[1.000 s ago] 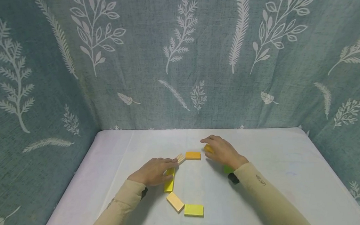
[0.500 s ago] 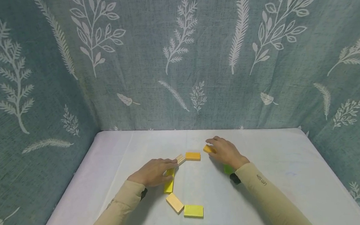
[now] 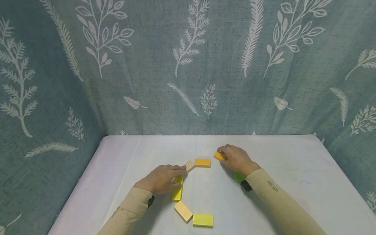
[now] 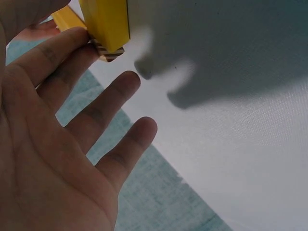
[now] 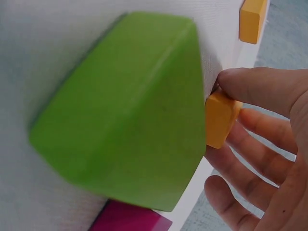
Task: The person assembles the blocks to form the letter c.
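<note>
My right hand (image 3: 238, 160) pinches an orange block (image 3: 219, 155) between thumb and fingers, at the far right of a curved row of blocks. A green block (image 5: 125, 106) stands close by under that wrist, partly covered in the head view. On the other side, my left hand (image 3: 161, 179) lies over a long yellow block (image 3: 178, 193), fingers spread. Its index and middle fingertips touch a striped wooden block (image 4: 111, 54) at the yellow block's far end. Another orange block (image 3: 202, 163) sits between the striped block and my right hand.
A pale wood block (image 3: 183, 211) and a yellow-green block (image 3: 203, 220) lie nearer me, end to end. A magenta block (image 5: 130, 216) shows beyond the green one in the right wrist view. Patterned cloth (image 3: 161, 108) walls the white table (image 3: 278, 198).
My right index finger has come down from a raised position onto the orange block, and the hand has shifted slightly. The left hand and the other blocks stay put.
</note>
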The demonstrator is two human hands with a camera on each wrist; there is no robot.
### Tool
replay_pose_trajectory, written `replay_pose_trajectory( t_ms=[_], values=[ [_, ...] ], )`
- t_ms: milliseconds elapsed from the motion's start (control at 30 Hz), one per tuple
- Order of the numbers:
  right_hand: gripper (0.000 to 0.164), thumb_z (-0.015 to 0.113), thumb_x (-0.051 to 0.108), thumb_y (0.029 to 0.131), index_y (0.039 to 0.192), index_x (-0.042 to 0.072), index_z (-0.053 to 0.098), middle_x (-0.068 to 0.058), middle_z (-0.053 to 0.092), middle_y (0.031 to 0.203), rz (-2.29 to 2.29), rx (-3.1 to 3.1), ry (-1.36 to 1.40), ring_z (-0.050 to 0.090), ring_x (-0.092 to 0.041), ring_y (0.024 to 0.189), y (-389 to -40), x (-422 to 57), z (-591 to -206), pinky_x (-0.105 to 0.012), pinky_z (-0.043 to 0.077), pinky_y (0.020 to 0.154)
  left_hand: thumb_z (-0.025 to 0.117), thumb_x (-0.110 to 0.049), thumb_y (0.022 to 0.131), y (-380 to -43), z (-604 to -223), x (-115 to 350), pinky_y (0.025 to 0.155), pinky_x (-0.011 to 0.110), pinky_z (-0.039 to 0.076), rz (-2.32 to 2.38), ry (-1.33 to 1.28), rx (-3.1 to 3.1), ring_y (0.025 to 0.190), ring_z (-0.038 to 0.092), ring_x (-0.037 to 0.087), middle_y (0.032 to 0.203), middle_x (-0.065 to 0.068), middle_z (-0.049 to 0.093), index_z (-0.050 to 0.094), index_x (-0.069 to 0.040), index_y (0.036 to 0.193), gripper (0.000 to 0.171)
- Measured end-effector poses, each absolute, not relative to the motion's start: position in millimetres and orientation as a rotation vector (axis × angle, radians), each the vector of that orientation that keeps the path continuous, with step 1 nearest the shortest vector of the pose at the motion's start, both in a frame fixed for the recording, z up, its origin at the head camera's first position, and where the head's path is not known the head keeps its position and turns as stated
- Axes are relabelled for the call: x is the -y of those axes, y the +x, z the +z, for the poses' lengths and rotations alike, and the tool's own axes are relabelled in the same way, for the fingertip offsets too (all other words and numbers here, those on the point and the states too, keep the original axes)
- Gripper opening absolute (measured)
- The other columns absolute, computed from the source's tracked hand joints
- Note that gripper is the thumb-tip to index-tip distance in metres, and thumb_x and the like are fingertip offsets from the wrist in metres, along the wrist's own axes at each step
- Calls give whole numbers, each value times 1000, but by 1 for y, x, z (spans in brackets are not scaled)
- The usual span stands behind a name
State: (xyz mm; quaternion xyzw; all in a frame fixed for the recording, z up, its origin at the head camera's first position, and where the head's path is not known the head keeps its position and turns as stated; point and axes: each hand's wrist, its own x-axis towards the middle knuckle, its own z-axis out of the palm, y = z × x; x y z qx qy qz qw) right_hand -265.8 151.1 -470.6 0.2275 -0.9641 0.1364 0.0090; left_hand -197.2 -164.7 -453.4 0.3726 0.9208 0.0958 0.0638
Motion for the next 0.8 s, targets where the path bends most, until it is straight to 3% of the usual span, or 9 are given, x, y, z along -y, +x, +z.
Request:
replay_pose_trajectory(
  t_ms=[633,800],
  values=[
    [43,73,33,95,132,12,67,-4,68,113,498,3031,637,64,-19,96,-262,-153,-462,-40,57,85,67,-24,99,-197,-453,165,107,50,46,267,1076,-2774,130,55,32,150,7,53,58,-8,144,49],
    [43,74,31,94,132,11,67,-4,68,113,523,3018,657,65,-18,95,-259,-151,-457,-40,57,84,67,-25,99,-197,-453,164,108,49,46,276,1069,-2769,131,55,31,151,6,52,58,-9,144,49]
  ],
)
